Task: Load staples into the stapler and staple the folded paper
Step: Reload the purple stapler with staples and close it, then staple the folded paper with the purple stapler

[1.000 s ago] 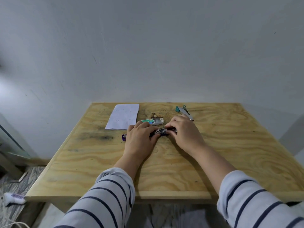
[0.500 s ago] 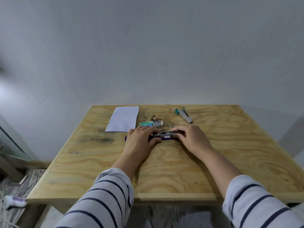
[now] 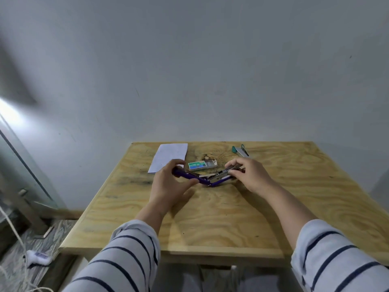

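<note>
Plywood table [image 3: 221,218] against a plain grey wall — both hands on a purple stapler [image 3: 205,179] swung open into a shallow V.

The left hand [image 3: 168,186] is closed round the purple top cover, the right hand [image 3: 250,175] pinches the metal staple rail and base, hinge low between them just above the wood. Just behind lies the staple box [image 3: 202,165] with its tray slid partly out — folded paper [image 3: 169,157] to its left, a teal-tipped second stapler [image 3: 241,151] farther right.
</note>
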### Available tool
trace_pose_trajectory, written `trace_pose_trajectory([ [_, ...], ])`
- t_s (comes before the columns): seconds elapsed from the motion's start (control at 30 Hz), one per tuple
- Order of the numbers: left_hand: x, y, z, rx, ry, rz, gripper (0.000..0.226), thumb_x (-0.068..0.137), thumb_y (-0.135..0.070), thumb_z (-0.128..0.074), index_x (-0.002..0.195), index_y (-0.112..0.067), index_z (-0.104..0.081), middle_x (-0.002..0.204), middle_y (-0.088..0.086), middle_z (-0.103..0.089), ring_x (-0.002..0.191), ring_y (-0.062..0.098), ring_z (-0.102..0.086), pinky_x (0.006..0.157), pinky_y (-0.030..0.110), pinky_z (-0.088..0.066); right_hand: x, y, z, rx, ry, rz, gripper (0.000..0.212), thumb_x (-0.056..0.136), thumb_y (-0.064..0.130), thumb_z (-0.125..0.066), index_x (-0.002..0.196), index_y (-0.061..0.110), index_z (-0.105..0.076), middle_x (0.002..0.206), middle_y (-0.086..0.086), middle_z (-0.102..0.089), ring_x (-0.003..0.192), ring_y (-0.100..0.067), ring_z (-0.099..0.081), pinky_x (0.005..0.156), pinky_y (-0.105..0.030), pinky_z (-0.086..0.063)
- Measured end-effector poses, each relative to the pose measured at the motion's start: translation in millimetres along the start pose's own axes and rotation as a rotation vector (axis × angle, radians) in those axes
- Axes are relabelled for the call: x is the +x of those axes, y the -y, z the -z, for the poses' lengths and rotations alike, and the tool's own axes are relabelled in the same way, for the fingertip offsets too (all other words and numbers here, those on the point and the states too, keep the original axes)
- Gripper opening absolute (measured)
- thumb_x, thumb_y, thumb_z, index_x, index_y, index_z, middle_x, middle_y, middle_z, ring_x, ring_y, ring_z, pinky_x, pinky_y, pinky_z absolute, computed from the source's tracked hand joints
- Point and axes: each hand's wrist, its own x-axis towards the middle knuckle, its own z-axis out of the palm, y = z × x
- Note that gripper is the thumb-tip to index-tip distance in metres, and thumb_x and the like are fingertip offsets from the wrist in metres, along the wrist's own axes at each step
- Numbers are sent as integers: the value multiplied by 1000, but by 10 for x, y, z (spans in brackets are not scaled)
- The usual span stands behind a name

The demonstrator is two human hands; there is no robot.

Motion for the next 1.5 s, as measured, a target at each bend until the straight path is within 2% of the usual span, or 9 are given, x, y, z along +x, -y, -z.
trace_pose_trajectory([
  [0.3, 46, -321, -299, -157, 39, -106, 20, 75, -9, -69, 79, -28, -63, 75, -9, -66, 72, 9, -64, 70, 25, -55, 57, 171, -141, 427, -52, -195, 17, 92, 13, -57, 109, 15, -58, 107, -9, -62, 82, -21, -68, 68, -31, -60],
  [0.53, -23, -274, -461, 85, 139, -122, 62, 71, -37, -77, 126, -27, -49, 116, -7, -50, 102, 9, -51, 84, 22, -48, 96, 50, -246, 570, -157, -342, 29, 94, 15, -52, 123, 9, -57, 115, -10, -62, 78, -10, -65, 49, -13, -51],
  [0.63, -39, -262, -470, 53, 129, -140, 60, 73, -24, -77, 126, -30, -49, 118, -8, -51, 97, 10, -58, 82, 24, -52, 159, 41, -280, 646, -189, -369, 29, 93, 26, -54, 120, 17, -57, 112, -8, -64, 84, -13, -65, 58, -19, -54],
  [0.73, 10, -257, -488, 109, 19, -234, 52, 73, -14, -74, 120, -25, -54, 113, -6, -52, 98, 17, -58, 81, 31, -51, 259, 94, -303, 769, -116, -468, 63, 78, 56, -62, 125, 15, -54, 113, -6, -65, 96, -19, -65, 73, -28, -55],
  [0.9, 77, -246, -395, 127, 113, -306, 38, 83, -32, -68, 117, -21, -54, 114, -7, -55, 98, 11, -58, 82, 28, -50, 368, 93, -351, 739, -143, -521, 57, 89, 36, -58, 138, 11, -40, 126, -7, -56, 106, -21, -56, 86, -31, -49],
  [1.0, 184, -117, -276, 251, -24, -218, 25, 94, -34, -50, 115, -21, -55, 117, -3, -55, 105, 17, -56, 88, 38, -47, 340, 119, -364, 734, -187, -450, 50, 94, 27, -52, 139, 11, -35, 127, -9, -51, 101, -17, -50, 85, -27, -39],
  [1.17, 499, 294, -25, 414, -158, 177, 34, 93, -37, -46, 125, -23, -46, 133, 3, -49, 124, 25, -39, 98, 42, -37, 252, 173, -536, 446, -132, -238, 38, 98, 30, -37, 133, 17, -37, 81, 3, -54, 65, -15, -52, 55, -28, -40],
  [1.3, 731, 470, 129, 389, -71, 352, 55, 91, -46, -47, 137, -18, -35, 140, 10, -44, 133, 32, -29, 104, 46, -30, 285, 163, -584, 270, -90, -218, 43, 91, 41, -50, 129, 23, -41, 91, 7, -56, 77, -14, -54, 63, -26, -41],
  [1.5, 875, 440, 105, 393, 46, 387, 56, 88, -36, -57, 138, -37, -31, 143, 9, -38, 134, 36, -24, 106, 49, -23, 299, 88, -591, 264, -100, -197, 40, 89, 31, -57, 126, 26, -43, 97, 0, -59, 65, -13, -54, 55, -21, -40],
])
